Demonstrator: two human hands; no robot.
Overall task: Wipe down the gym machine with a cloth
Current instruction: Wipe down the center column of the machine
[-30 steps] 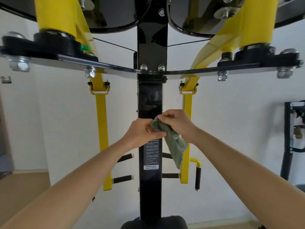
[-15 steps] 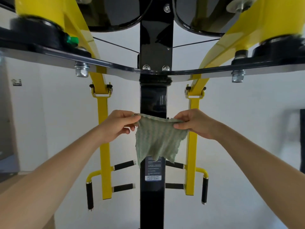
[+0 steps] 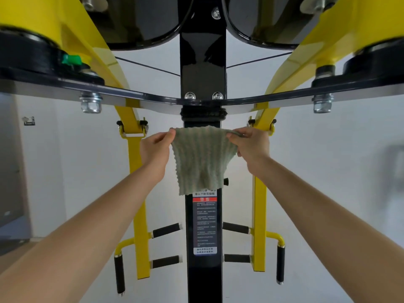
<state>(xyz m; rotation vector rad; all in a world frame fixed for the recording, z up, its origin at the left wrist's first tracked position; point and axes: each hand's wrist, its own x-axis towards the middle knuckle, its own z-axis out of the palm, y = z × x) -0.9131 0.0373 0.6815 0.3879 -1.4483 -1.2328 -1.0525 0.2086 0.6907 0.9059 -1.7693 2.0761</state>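
**Barely started on the wipe-down**

Pinched the cloth (image 3: 201, 158) by its top corners, one in the left hand (image 3: 155, 149) and one in the right hand (image 3: 251, 147), bare arms outstretched. Held it spread flat before the post (image 3: 203, 276), hem over the top edge of the label (image 3: 204, 224); could not tell whether touching. Judged nothing on the machine (image 3: 203, 68) plainly wiped yet, so post, arms, grips and plate all left to do. Looked soft and limp: pale green ribbed weave, wavy hem. Behind, noted glossy black square steel, yellow box-section arms (image 3: 140, 215) with dark foam-like grips (image 3: 167, 230), and above, a black plate (image 3: 131, 96) with bright hex bolts (image 3: 90, 103).
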